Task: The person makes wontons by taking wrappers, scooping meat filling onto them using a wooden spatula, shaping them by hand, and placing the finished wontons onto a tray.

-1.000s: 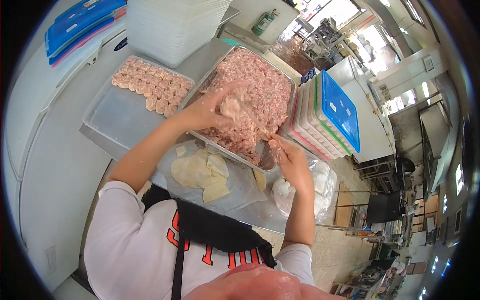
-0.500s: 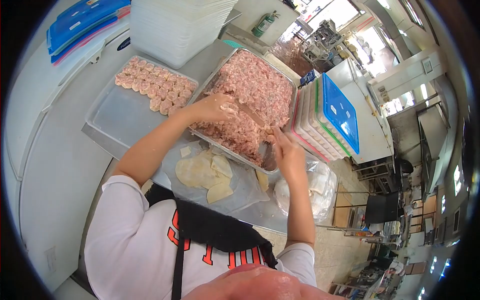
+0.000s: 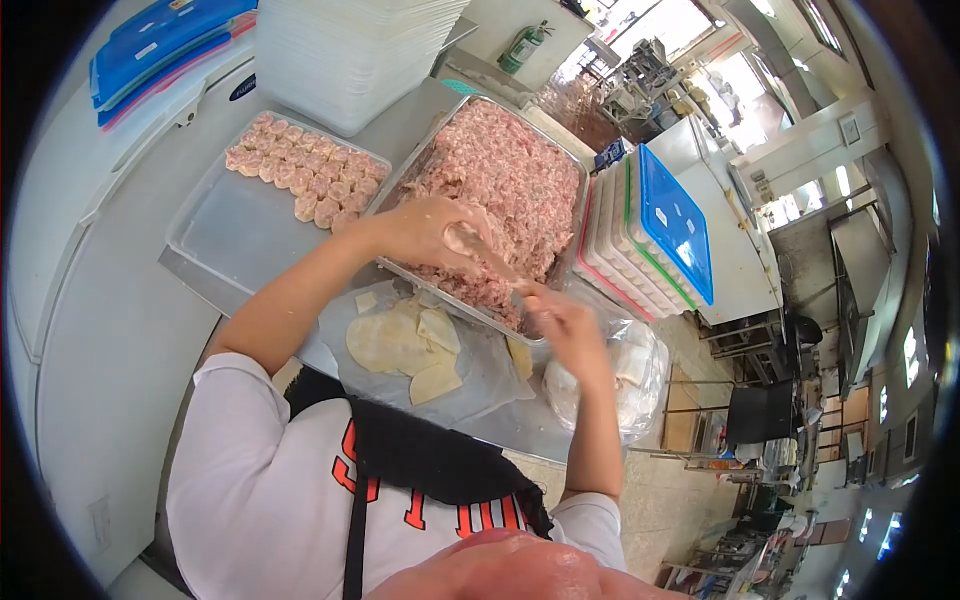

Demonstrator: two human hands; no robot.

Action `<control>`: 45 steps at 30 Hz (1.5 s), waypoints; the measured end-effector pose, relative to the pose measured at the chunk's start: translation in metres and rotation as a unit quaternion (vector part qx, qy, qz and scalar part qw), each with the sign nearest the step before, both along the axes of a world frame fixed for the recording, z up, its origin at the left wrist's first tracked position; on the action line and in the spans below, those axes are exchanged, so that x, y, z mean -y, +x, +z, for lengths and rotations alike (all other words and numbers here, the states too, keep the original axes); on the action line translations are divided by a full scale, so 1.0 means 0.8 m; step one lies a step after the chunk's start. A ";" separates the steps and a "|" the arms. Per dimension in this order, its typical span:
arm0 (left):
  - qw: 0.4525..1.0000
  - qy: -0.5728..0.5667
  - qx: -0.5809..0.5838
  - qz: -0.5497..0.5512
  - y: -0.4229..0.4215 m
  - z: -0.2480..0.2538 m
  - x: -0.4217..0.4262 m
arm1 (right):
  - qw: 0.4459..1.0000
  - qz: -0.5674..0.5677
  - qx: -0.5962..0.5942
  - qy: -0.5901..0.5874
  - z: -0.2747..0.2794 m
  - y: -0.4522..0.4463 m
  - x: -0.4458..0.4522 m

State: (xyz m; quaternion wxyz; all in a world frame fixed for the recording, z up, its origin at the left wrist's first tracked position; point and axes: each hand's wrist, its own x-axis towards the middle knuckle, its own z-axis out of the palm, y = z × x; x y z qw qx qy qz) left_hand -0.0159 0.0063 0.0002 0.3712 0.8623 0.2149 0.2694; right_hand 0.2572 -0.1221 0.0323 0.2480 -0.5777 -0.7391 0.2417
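A metal tray (image 3: 575, 215) heaped with ground meat (image 3: 510, 160) lies in front of me. Over its near side, my left hand (image 3: 432, 230) curls thumb and fingers around a small dumpling (image 3: 462, 238), mostly hidden in the grip. My right hand (image 3: 568, 325), a little blurred, grips a flat spatula (image 3: 497, 264) whose far end reaches the dumpling. Rows of meat-filled dumplings (image 3: 300, 165) fill part of a clear plastic tray (image 3: 225, 215) on the left. Thin round wrappers (image 3: 390, 340) lie on a plastic sheet nearest my body.
Stacked clear containers (image 3: 355, 60) stand at the back left. To the right are stacked trays with a blue lid (image 3: 675, 225) on top. A plastic bag with white contents (image 3: 625, 375) sits by my right forearm. Blue lids (image 3: 165, 45) rest on the white freezer.
My left hand has moved slightly right and turned, now showing the dumpling in its grip. My right hand has drawn the spatula out of the meat and down, bringing it to the left hand.
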 end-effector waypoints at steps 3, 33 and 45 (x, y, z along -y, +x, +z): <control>0.998 -0.012 -0.058 -0.026 0.004 0.018 0.003 | 0.994 0.091 -0.041 0.045 -0.031 0.003 -0.020; 0.809 0.056 -0.172 0.559 -0.284 -0.076 -0.018 | 0.978 -0.106 -0.176 0.023 -0.109 0.010 -0.063; 0.864 -0.058 -0.169 0.471 -0.213 -0.117 -0.004 | 0.964 -0.152 -0.219 0.015 -0.121 0.014 -0.065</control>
